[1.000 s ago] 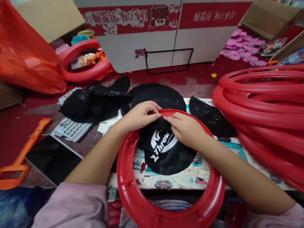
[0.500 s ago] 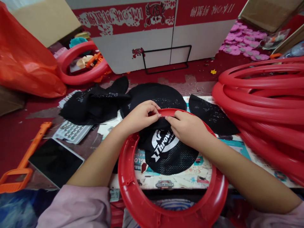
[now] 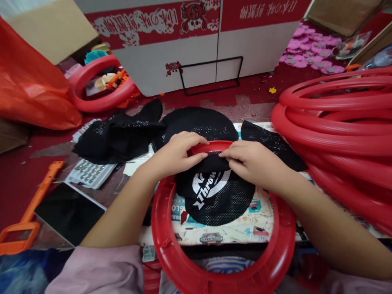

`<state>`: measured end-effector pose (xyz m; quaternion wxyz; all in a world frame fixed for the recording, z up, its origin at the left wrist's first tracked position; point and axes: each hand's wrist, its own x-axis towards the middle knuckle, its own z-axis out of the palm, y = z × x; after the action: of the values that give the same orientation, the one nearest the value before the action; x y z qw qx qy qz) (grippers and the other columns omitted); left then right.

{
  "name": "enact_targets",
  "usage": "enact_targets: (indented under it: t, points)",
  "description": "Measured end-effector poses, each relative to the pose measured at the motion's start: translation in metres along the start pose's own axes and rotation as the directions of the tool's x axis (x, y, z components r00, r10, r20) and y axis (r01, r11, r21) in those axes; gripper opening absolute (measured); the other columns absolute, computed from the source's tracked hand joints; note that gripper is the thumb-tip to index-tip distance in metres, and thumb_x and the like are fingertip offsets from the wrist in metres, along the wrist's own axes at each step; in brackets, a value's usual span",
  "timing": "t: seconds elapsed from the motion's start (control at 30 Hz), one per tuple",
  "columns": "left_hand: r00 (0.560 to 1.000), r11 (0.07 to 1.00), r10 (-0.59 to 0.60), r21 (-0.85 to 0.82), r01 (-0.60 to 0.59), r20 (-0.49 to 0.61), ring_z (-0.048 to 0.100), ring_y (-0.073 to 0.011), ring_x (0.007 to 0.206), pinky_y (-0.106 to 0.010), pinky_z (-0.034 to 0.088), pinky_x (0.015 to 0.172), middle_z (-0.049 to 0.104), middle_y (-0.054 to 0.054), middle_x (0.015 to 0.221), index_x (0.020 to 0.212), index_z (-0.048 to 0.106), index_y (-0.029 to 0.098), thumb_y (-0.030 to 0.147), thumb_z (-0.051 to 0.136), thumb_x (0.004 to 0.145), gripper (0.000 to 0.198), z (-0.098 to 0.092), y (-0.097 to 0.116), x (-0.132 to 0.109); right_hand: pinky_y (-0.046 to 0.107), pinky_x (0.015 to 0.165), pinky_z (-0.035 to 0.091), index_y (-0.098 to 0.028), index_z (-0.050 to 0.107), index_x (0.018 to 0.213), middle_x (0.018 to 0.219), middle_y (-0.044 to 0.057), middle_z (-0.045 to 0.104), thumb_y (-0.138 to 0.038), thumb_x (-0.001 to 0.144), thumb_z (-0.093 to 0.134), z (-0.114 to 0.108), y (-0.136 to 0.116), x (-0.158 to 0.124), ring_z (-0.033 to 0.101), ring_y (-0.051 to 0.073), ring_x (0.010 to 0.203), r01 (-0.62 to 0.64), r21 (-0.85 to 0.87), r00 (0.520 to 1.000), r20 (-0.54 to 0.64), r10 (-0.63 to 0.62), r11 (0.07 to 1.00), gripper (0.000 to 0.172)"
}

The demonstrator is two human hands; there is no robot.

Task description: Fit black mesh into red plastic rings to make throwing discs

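A red plastic ring (image 3: pixel 280 245), its hollow ribbed side up, leans from the table's near edge toward its middle. Inside it lies a round black mesh cloth (image 3: pixel 220 208) with a white "Throw" print. My left hand (image 3: pixel 180 155) pinches the cloth's far edge with its thumb, fingers curled over the ring's far rim. On the other side of that edge, my right hand (image 3: pixel 251 161) grips the cloth between thumb and fingertips. Both hands are closed and only a short way apart. Whether the edge is tucked into the ring's groove, I cannot tell.
Red rings (image 3: pixel 333 134) are piled at the right. More black mesh cloths (image 3: pixel 199 122) lie behind the ring. At the left are a tablet (image 3: pixel 70 212), a calculator (image 3: pixel 90 173), an orange plastic handle (image 3: pixel 27 216) and a red bag (image 3: pixel 33 81). A white-and-red carton (image 3: pixel 190 49) stands behind.
Both hands have drawn slightly apart along the far rim, and the cloth's edge there now shows folded over between them. The whole view has shifted a little.
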<state>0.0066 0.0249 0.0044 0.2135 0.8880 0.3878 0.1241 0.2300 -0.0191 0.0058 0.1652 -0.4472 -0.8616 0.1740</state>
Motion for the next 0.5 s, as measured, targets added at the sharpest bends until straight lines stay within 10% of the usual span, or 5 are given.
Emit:
enact_targets:
  t: [0.5]
  points:
    - [0.992,0.984,-0.111,-0.143,0.101,-0.065,0.06,-0.0206,0.101,-0.038,0.044,0.092,0.065,-0.006,0.107,0.073,0.064,0.017,0.029,0.052,0.087,0.022,0.01,0.013,0.002,0.027,0.062,0.033,-0.015,0.067,0.111,0.09,0.008,0.058,-0.018,0.09,0.042,0.009,-0.004,-0.001,0.048,0.015,0.07,-0.012,-0.155,1.0,0.024,0.016,0.988,0.033]
